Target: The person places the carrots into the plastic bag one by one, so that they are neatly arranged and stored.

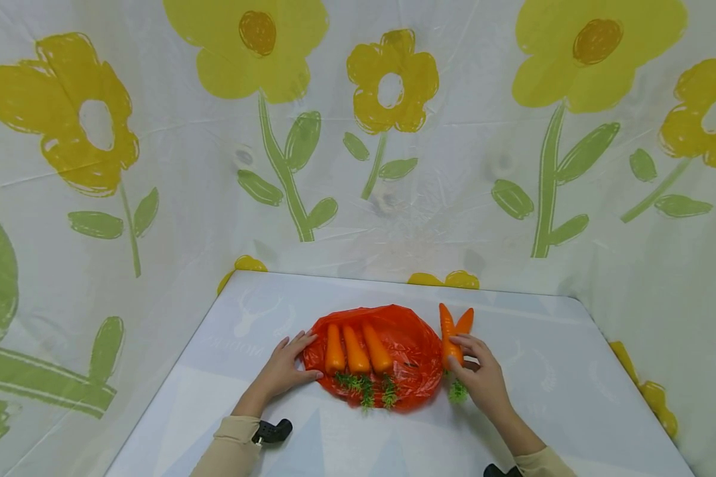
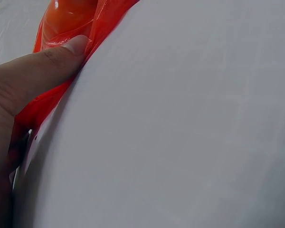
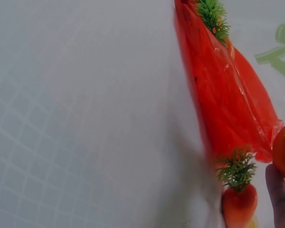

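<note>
A red plastic bag lies spread on the table with three orange toy carrots on it, their green tops towards me. My left hand holds the bag's left edge; in the left wrist view its thumb presses on the red plastic beside a carrot. At the bag's right edge, my right hand grips another carrot between thumb and fingers, tip pointing away. A further carrot lies just behind it; its leafy top shows in the right wrist view.
The pale printed table extends around the bag, with its far edge against a flower-print curtain. That curtain also hangs along the left and right sides. A black wrist device sits on my left forearm.
</note>
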Demonstrator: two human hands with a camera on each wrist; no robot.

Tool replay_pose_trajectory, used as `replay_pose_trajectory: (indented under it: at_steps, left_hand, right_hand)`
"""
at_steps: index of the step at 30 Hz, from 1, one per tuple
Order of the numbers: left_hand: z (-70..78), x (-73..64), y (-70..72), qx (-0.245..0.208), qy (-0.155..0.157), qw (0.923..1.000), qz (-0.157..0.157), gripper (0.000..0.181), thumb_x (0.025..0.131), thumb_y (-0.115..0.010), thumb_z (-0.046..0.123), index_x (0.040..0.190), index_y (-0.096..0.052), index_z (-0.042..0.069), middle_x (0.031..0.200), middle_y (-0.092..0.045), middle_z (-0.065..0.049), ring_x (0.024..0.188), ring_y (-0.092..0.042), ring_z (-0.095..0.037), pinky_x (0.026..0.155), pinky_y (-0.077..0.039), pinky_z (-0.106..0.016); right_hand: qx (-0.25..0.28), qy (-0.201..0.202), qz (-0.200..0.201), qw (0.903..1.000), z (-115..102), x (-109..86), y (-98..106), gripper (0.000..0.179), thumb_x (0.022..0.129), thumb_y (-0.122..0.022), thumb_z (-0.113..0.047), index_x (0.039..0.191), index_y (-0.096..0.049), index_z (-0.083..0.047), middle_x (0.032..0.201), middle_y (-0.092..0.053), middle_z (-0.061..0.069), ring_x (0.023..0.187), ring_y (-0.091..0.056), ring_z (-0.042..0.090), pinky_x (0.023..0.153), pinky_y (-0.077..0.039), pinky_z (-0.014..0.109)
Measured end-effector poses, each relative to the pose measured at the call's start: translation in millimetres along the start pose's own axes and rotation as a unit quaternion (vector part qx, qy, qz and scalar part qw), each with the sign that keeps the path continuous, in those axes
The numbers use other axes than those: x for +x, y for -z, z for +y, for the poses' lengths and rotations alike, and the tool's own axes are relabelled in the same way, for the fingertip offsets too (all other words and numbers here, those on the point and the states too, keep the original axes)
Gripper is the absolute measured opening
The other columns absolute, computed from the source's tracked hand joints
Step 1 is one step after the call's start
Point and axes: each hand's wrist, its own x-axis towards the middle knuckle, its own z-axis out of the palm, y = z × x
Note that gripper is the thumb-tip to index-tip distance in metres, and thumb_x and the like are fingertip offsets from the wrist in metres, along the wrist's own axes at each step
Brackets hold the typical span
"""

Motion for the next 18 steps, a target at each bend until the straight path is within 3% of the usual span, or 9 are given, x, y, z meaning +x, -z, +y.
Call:
replay_pose_trajectory:
  at_steps: [11, 18]
  left_hand:
    - [0.0, 1.0, 0.0, 0.001, 0.005, 1.0, -0.001, 0.088, 0.08, -0.085, 0.045, 0.152, -0.049, 0.01, 0.16, -0.04, -0.011, 0.152, -0.027, -0.034, 0.124, -0.012, -0.056]
    - [-0.1, 0.4, -0.7, -0.004, 0.011, 0.9999, 0.002, 0.088, 0.079, -0.086, 0.045, 0.151, -0.049, 0.01, 0.16, -0.041, -0.01, 0.152, -0.027, -0.034, 0.124, -0.012, -0.058]
  right_hand:
    - [-0.005, -0.007, -0.011, 0.9999, -4.1, 2.6, -3.8, 0.037, 0.095, -0.074, -0.016, 0.131, -0.066, -0.012, 0.143, -0.053, 0.007, 0.113, -0.058, 0.021, 0.087, -0.054, 0.016]
    - [-0.001, 0.015, -0.011, 0.9998, -4.1, 1.2, -5.6, 0.036, 0.094, -0.074, -0.013, 0.129, -0.066, -0.012, 0.142, -0.054, 0.007, 0.109, -0.058, 0.015, 0.086, -0.055, 0.017]
